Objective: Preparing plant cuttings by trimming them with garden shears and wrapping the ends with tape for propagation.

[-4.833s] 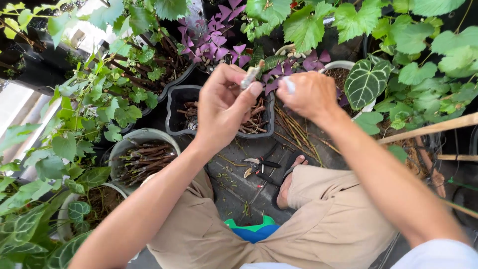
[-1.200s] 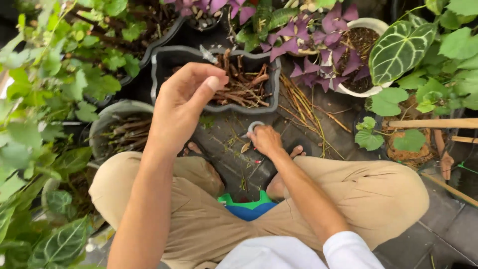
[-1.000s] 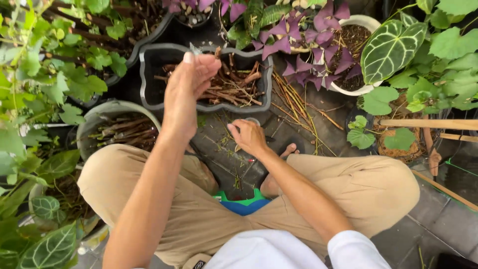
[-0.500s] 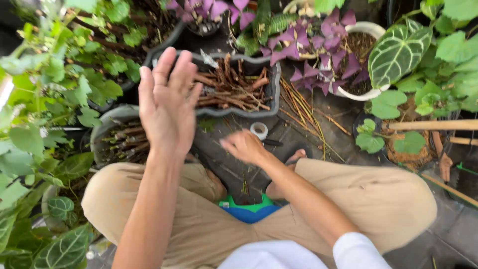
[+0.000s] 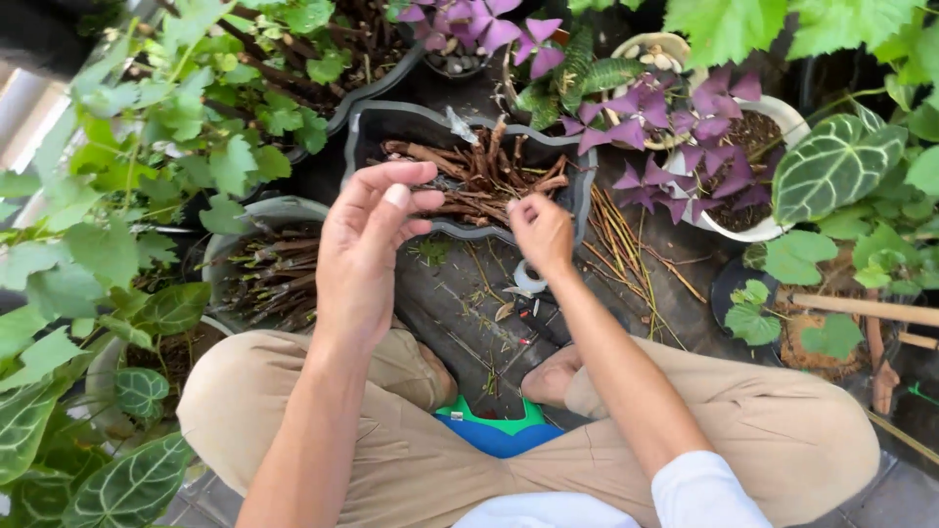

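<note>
With our left hand (image 5: 367, 249) raised, fingers loosely curled and empty, and our right hand (image 5: 541, 230) pinching something too small to tell above the roll of tape (image 5: 528, 279), we judge it best to pull slowly toward the tray of cuttings (image 5: 469, 176) at 12 o'clock

Soft, even daylight throughout; no hard shadows, only faint shade under the left hand (image 5: 367, 256) and beneath the legs. Brightest at the upper left of the frame, with a pale overexposed strip at the edge. Darkest in the upper right, behind the leaves (image 5: 743, 29), and in the gaps between pots. Mild sheen on the veined leaf (image 5: 831, 168), no real glare. Sharp across the centre, including the tray (image 5: 469, 171) of sticks. Slight softness on the right hand (image 5: 541, 231). Wide-angle stretch and bowing toward the corners.
</note>
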